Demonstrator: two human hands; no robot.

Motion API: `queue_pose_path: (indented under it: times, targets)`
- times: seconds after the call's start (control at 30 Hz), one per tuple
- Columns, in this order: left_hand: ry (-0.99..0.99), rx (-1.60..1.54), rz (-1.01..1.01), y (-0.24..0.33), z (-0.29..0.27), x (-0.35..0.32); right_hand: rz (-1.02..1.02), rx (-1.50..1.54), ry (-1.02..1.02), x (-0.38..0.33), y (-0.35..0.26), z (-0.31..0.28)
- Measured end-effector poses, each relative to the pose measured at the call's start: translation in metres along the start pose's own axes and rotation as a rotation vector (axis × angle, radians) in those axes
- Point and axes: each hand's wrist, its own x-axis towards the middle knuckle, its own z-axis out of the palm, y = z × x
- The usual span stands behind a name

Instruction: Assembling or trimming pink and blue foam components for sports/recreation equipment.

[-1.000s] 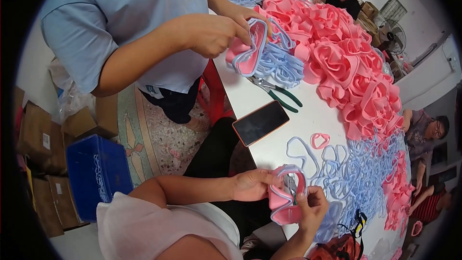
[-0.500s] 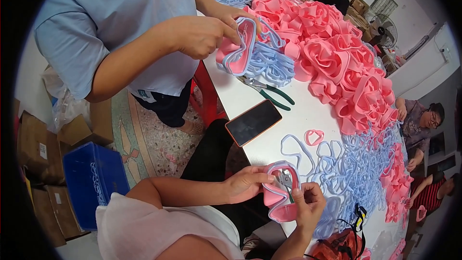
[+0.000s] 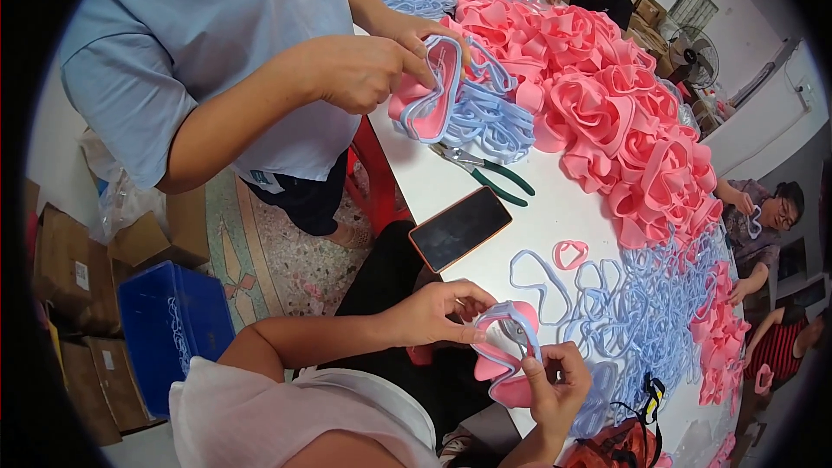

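Near the table's front edge I hold a soft pink goggle-shaped piece [image 3: 511, 392] with a light-blue rim around it. My left hand [image 3: 433, 314] has its thumb at the rim's left side, fingers curled above. My right hand [image 3: 557, 379] pinches the lower right of the rim between thumb and fingers. Through the piece's opening shows the metal head of some pliers [image 3: 517, 332]; their handles are mostly hidden. Beyond my hands lie loose light-blue rings [image 3: 539, 282] and a small pink ring [image 3: 569, 255].
At the upper left, a co-worker's hands [image 3: 368, 69] work on a similar pink-and-blue piece [image 3: 431, 113]. Green-handled pliers [image 3: 494, 178] and a phone [image 3: 459, 227] lie nearby. Pink pieces [image 3: 589, 113] and blue rings [image 3: 667, 295] are heaped right. A blue bin [image 3: 143, 329] stands on the floor.
My left fingers have lifted and spread from the rim, and the piece has turned slightly in my right hand. At the far right a co-worker has raised a light-blue ring.
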Motion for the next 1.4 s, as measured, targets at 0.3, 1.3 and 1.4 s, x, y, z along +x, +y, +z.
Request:
queue_pose_path:
  times: [0.3,1.3,1.4]
  targets:
    - [-0.203,0.251,-0.105,0.053,-0.021,0.038,0.006,0.025,-0.066,0.03,0.005,0.001]
    - [0.387,1.714,0.552,0.093,-0.081,0.123,-0.022,0.198,0.263,0.012,0.026,-0.009]
    - [0.487,2.202,0.391,0.106,-0.104,0.144,-0.07,0.224,0.263,0.016,0.036,-0.008]
